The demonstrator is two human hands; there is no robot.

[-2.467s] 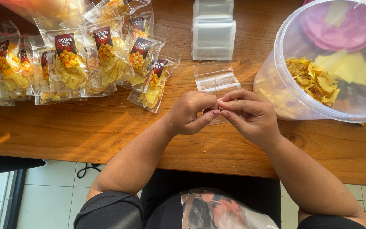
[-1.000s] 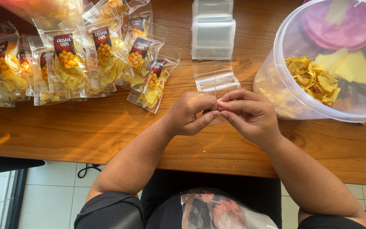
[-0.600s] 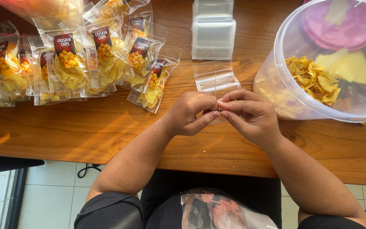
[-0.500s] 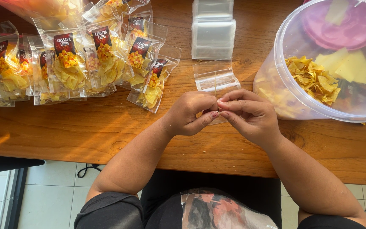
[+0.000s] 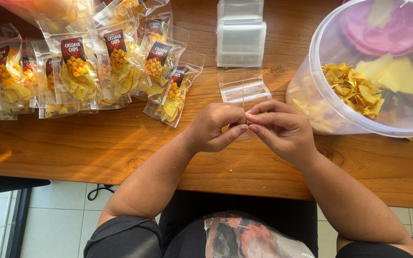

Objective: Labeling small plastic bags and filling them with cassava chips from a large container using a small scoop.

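- Crowding the far left of the wooden table (image 5: 72,153), sealed packets of yellow chips (image 5: 120,71) lie overlapped; a stack of empty clear bags (image 5: 241,36) sits behind; a clear tub of chips (image 5: 359,91) stands at right
- Nothing blocks the hands
- Left hand (image 5: 213,128) and right hand (image 5: 283,130) meet fingertip to fingertip, curled, pinching the near edge of a small clear zip bag (image 5: 243,88) lying flat on the table just beyond them

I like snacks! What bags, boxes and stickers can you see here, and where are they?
Filled chip bags: upper left, clear, yellow chips, dark red-trimmed labels.
Empty clear bag: centre, pinched by left hand and right hand.
Stack of empty bags: top centre.
Big clear tub: right, yellow chips inside.
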